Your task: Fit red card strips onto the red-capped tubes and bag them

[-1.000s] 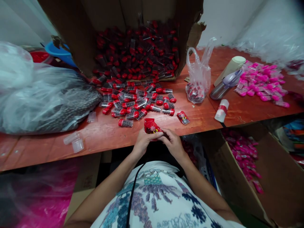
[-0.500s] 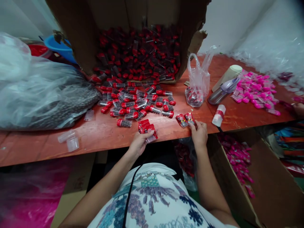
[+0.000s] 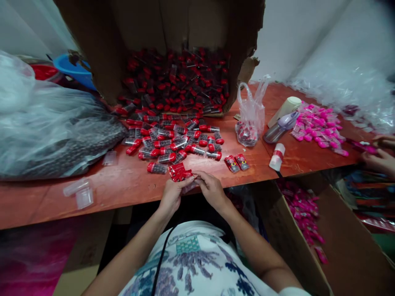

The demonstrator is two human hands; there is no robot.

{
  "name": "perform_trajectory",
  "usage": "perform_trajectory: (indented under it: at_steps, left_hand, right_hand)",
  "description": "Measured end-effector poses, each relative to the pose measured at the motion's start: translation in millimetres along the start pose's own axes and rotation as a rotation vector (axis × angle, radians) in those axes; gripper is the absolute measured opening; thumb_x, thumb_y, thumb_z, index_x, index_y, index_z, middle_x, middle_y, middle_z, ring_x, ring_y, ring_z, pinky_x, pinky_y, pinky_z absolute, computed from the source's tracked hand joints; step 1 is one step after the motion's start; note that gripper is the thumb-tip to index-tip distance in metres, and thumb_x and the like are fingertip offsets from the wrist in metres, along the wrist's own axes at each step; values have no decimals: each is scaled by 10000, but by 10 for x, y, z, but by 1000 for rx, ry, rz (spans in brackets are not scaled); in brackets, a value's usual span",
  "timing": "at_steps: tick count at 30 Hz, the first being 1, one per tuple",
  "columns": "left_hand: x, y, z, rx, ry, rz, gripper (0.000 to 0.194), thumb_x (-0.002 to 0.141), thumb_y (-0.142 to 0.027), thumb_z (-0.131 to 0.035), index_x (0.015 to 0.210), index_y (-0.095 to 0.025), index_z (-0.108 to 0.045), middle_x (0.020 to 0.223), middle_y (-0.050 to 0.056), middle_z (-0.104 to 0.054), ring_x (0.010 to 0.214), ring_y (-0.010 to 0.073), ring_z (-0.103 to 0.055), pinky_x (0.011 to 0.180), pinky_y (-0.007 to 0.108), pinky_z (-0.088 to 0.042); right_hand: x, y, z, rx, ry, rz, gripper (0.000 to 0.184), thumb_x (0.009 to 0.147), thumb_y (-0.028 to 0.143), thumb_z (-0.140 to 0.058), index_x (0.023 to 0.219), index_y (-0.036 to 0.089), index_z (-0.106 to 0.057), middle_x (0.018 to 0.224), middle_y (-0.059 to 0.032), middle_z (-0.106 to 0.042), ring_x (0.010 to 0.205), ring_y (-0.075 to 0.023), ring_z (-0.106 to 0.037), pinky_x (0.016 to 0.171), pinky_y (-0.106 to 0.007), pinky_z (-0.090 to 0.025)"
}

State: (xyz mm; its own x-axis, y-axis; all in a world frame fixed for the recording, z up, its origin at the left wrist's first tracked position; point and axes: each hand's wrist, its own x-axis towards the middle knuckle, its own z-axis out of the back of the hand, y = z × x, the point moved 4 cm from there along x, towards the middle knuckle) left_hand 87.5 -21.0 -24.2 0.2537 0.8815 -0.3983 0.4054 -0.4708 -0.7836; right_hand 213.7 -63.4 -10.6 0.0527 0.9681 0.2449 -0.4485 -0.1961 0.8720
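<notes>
We've left grip point(image 3: 170, 193) and right grip point(image 3: 211, 188) pinched on red printed sachets point(image 3: 178, 172), nearside of tube pile point(image 3: 180, 144); likely separating, next needs light fingertips.

Left hand point(image 3: 170, 194) and right hand point(image 3: 212, 189) pinch red packets point(image 3: 178, 172) (two more packets point(image 3: 231, 163) lie nearby).

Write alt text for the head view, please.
The left hand holds red packaging at the edge of a table, the right hand touching it. Red-capped tubes lie beyond, before a box of more; two packets lie to the right.
</notes>
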Motion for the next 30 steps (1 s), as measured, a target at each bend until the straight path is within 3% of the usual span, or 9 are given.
perform_trajectory:
  at_steps: [7,11,14,17,22,27,30]
  left_hand:
    - [-9,-74,-13,-13,-66,14,233,547,-113,-796,759,-99,-703,748,63,-728,671,188,-676,674,296,-555]
    - [23,-93,24,-90,-144,43,218,549,-103,-800,739,-101,-694,731,54,-720,639,172,-668,621,279,-563]
    - [57,-90,60,-167,-178,83,191,579,-83,-782,748,-103,-694,731,52,-718,636,167,-667,607,279,-572]
    - [88,-82,90,-237,-171,112,162,613,-56,-755,754,-103,-692,752,58,-721,662,171,-673,626,292,-583]
    - [139,-53,154,-266,-152,137,158,653,-33,-726,793,-98,-694,795,70,-725,690,171,-679,629,285,-588]
    - [172,-20,165,-271,-113,123,177,648,-43,-739,806,-109,-695,821,69,-728,718,171,-685,664,278,-587]
    - [152,-16,129,-250,-113,113,173,625,-47,-755,773,-107,-689,771,60,-724,670,160,-678,629,262,-581]
  right_hand:
    - [319,-162,259,-200,80,6,256,928,260,-429,1119,245,-599,991,-29,-665,914,-166,-615,811,-271,-461]
    - [489,-308,477,-637,-111,-173,318,935,377,-427,1139,211,-604,1019,-104,-641,910,-234,-597,769,-327,-442]
    - [473,-331,463,-860,-109,-251,394,881,482,-495,1166,228,-594,980,-128,-619,846,-259,-584,696,-337,-428]
    - [347,-269,363,-901,-111,-170,348,861,491,-520,1063,237,-646,971,-135,-574,855,-257,-548,679,-326,-420]
    - [85,-229,281,-626,-150,-49,194,881,261,-516,1001,233,-666,982,-98,-545,911,-224,-518,791,-338,-441]
    - [-158,-181,275,-21,-296,-132,352,840,267,-578,1191,252,-547,1080,-59,-568,991,-197,-560,894,-351,-463]
    - [-257,-104,208,161,-305,-185,380,816,272,-613,1190,262,-543,1127,-49,-571,1018,-196,-569,916,-358,-462]
